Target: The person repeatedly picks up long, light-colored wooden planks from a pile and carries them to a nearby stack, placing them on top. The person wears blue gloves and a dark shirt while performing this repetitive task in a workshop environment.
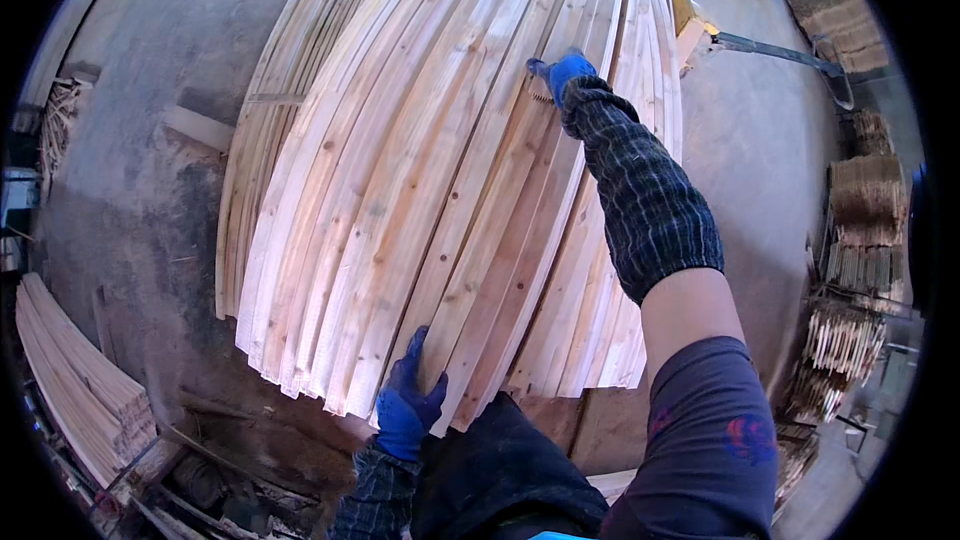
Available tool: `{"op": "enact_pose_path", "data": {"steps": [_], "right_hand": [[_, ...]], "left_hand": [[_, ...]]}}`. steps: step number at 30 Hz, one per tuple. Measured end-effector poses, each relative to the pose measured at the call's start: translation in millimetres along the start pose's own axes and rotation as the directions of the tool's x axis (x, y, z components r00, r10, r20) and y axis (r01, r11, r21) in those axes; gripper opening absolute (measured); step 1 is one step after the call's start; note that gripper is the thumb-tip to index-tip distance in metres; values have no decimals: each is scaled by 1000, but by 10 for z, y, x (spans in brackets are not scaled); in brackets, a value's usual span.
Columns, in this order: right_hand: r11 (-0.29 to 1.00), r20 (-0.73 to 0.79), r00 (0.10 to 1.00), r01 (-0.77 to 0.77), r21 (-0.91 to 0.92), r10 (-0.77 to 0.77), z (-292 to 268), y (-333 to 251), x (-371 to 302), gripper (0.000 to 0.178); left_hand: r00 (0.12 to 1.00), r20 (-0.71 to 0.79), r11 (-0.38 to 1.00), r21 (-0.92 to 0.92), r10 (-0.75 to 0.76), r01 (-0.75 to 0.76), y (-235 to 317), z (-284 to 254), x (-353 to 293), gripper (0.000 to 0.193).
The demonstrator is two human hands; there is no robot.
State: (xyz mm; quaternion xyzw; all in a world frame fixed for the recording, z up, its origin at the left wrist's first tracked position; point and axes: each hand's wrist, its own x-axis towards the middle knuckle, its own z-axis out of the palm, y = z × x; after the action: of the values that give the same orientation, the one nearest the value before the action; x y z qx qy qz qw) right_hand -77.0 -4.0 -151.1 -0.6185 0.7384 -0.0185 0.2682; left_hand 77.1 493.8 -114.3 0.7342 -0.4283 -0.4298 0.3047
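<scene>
Long pale wooden boards (400, 170) with knots lie side by side in a wide stack before me, running away from my body. My left hand (408, 405), in a blue glove, grips the near end of one wooden board (478, 275), its index finger stretched along the wood and its thumb to the right. Farther up, my right hand (566, 72), also blue-gloved, is closed at that board's far end, where toothed cuts show just below the glove. Some of the right fingers are hidden behind the hand. Dark striped sleeve covers reach over both forearms.
Another pile of boards (75, 370) lies at the lower left. Bundles of wood (865, 200) line the right side. A yellow part (690, 20) with a dark bar (770, 48) stands by the stack's far right. Scraps (62, 125) lie at far left on the concrete floor (150, 50).
</scene>
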Motion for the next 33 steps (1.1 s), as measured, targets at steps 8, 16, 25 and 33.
{"op": "enact_pose_path", "data": {"steps": [8, 16, 25, 33], "right_hand": [[999, -37, 999, 26, 31, -25, -24, -64, -124, 90], [998, -44, 998, -52, 45, 54, -18, -53, -42, 87], [1000, -82, 997, -6, -3, 6, 123, 64, 194, 76], [995, -58, 997, 54, 89, -49, 167, 140, 257, 66]], "left_hand": [[1000, 0, 1000, -26, 1, -1, -49, -46, 16, 66], [1000, 0, 998, -57, 23, -23, -65, -36, 53, 67], [1000, -20, 996, 86, 18, -16, -64, -53, 36, 70], [999, -31, 1000, 4, 7, -6, -137, -42, 35, 69]]}}
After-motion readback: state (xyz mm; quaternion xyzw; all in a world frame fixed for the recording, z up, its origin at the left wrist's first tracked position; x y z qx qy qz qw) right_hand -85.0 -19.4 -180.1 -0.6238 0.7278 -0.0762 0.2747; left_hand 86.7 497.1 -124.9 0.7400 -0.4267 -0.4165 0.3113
